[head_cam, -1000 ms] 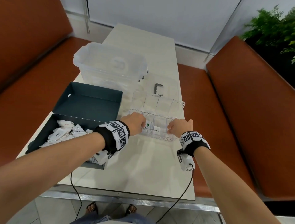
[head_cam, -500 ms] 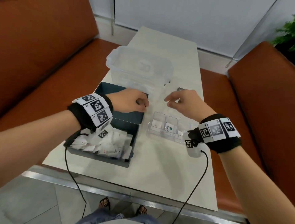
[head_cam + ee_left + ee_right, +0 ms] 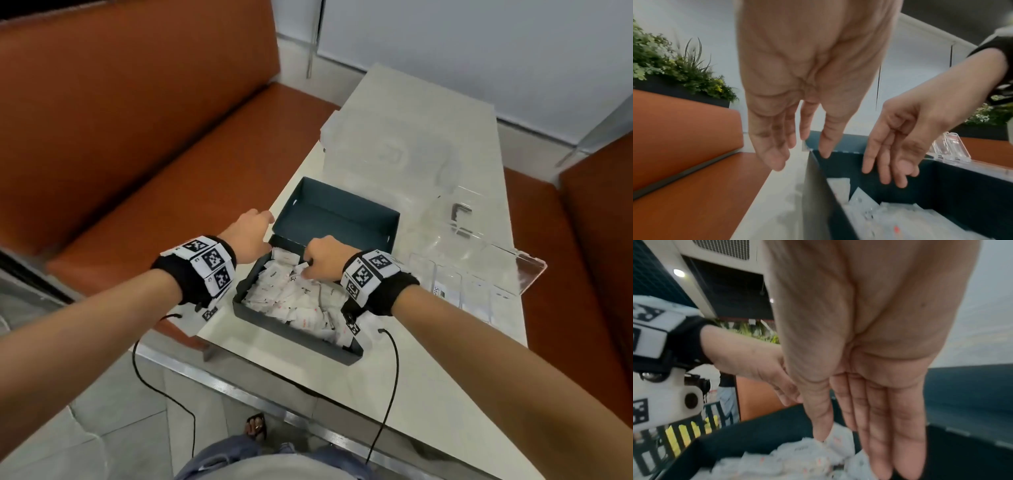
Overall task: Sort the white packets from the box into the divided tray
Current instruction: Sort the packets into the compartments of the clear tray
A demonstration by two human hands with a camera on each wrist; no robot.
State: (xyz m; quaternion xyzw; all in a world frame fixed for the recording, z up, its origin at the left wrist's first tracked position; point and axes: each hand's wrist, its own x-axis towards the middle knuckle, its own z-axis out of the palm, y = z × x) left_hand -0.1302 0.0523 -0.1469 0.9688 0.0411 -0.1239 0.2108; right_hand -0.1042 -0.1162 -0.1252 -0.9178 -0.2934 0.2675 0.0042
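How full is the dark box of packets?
Partly full: white packets cover the box floor unevenly, below its rim.

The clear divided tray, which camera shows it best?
The head view: the divided tray lies whole on the table, right of the box. The left wrist view catches only a clear plastic corner beyond the box wall. The right wrist view shows none of it.

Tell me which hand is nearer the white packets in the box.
Right. The right hand reaches down into the dark box, fingertips at the white packets. The left hand is at the box's far left corner, above its rim.
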